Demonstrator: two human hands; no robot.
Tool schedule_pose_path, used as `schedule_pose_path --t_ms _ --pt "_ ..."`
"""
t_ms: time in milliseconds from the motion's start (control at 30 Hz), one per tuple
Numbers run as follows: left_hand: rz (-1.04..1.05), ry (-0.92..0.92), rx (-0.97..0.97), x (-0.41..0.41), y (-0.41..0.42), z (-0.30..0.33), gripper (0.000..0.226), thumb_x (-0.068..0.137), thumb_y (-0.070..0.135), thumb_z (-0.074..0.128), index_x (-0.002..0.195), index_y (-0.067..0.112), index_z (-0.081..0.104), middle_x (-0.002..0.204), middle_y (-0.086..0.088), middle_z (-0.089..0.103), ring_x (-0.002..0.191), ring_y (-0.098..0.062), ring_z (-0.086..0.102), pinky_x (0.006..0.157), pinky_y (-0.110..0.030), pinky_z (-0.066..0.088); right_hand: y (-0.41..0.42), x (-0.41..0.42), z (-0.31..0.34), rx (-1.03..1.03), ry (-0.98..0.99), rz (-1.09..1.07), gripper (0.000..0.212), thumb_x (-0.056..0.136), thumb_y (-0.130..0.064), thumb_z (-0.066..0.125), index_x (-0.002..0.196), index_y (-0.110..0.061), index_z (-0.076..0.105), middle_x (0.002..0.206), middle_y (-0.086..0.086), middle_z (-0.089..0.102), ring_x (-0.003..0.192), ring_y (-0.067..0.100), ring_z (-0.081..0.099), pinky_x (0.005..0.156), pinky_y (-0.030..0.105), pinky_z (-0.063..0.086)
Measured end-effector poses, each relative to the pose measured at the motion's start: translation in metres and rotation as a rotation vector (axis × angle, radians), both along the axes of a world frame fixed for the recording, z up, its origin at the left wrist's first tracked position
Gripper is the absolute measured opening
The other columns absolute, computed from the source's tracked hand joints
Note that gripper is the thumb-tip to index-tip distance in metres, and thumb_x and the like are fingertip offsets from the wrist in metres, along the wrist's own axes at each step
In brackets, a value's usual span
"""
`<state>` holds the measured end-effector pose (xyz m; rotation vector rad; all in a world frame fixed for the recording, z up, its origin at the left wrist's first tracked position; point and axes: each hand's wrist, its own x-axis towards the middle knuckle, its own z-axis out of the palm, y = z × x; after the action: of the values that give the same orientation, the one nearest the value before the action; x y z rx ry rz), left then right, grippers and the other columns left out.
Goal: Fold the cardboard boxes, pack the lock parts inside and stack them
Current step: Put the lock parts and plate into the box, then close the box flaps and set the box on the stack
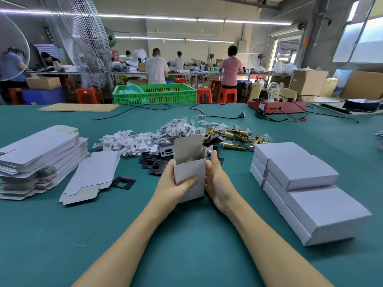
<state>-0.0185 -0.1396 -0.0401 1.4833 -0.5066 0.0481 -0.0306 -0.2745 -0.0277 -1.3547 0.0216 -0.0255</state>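
Teal matting covers the counter (186,235), bare in the near stretch where both forearms reach in. Just beyond, the two hands hold a small white cardboard box (189,168) upright, top flap raised and mouth open. The left hand (176,183) wraps its near face, thumb curled across the front; the right hand (215,179) lies against the box's right side, fingers fairly straight, seemingly steadying it rather than clasping.

The box looks folded but not yet closed, so packing is likely the step in hand; something pale shows inside, though what it is cannot be told. Next would come fetching parts or tucking the flap.

To the right, close by, sits a stack of closed white cardboard boxes (300,172); to the left, piles of flat white box blanks (41,150). Open room lies between them. Just behind the box lie black metal plates (157,166), white card inserts (128,141), small clear bags of fittings (178,127) and brass latch bolts (228,134).
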Motion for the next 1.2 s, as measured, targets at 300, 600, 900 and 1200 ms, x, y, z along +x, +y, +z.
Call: schedule_pose_path --t_ms 300,600,900,1200 --pt "-0.015 0.262 0.03 -0.002 -0.002 0.002 0.139 0.043 0.105 0.036 0.152 0.02 0.031 0.157 0.0 0.032 0.147 -0.017 0.026 0.122 -0.044 0.019 0.001 0.0 0.005 0.062 0.027 0.181 0.063 0.094 -0.065 0.02 0.132 -0.027 0.053 0.124 -0.003 0.066 0.117 0.009 0.06 0.095 0.024 0.049" --pt "-0.021 0.315 -0.193 0.005 -0.004 0.012 0.04 0.078 0.048 0.052 0.107 0.02 0.059 0.116 -0.01 0.069 0.103 -0.031 0.065 0.096 -0.05 0.047 0.004 0.002 0.001 0.113 -0.017 0.182 0.055 0.095 -0.061 0.028 0.123 -0.03 0.062 0.123 0.001 0.067 0.116 0.018 0.061 0.101 0.036 0.047" --pt "-0.04 0.208 -0.262 0.006 -0.004 0.013 0.039 0.088 0.04 0.045 0.127 0.034 0.05 0.118 -0.002 0.07 0.101 -0.023 0.067 0.084 -0.044 0.056 0.003 0.005 0.006 0.146 -0.04 0.089 0.036 0.095 -0.045 0.045 0.11 -0.025 0.07 0.117 0.009 0.069 0.099 0.023 0.063 0.094 0.047 0.048" --pt "0.008 0.247 -0.329 0.006 -0.005 0.02 0.027 0.101 0.019 0.042 0.109 0.031 0.065 0.109 -0.002 0.072 0.087 -0.017 0.066 0.068 -0.03 0.057 0.01 0.004 0.026 0.164 -0.228 -0.145 0.034 0.093 0.002 0.043 0.098 -0.024 0.064 0.1 0.007 0.07 0.083 0.018 0.063 0.069 0.03 0.052"
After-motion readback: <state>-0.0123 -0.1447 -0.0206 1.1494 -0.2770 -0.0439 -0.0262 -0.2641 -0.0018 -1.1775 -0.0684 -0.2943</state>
